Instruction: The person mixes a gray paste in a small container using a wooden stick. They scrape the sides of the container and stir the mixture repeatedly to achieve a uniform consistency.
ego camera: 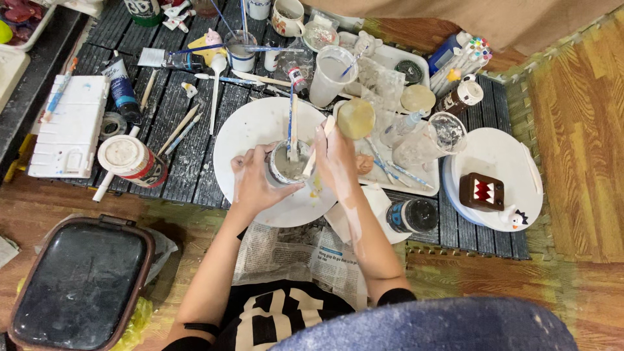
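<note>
Honestly, the setup looks one nudge away from a spill. The left hand (255,179) is wrapped around a small cup (286,164) of pale grey mix, holding it steady over the big white plate (250,127) that sits on the dark slatted tray (166,110). The right hand (335,159) is closed around a flat wooden stick (314,156) whose lower end dips at the cup's rim; two more sticks (292,127) stand upright in the mix. Both hands are smeared white, so I judge the grip on the cup to be slippery, and a hard scrape with the stick could twist it out of the fingers and tip the mix onto the plate or the newspaper (296,250) below. The standing sticks lean loosely and could flick paste out if knocked. Just beyond the right knuckles a round tan lid (355,118) and a clear plastic cup (331,75) stand close by; a wide elbow swing could topple either. A dark jar (412,214) sits near the right forearm, and a backward pull of that arm might catch it
</note>
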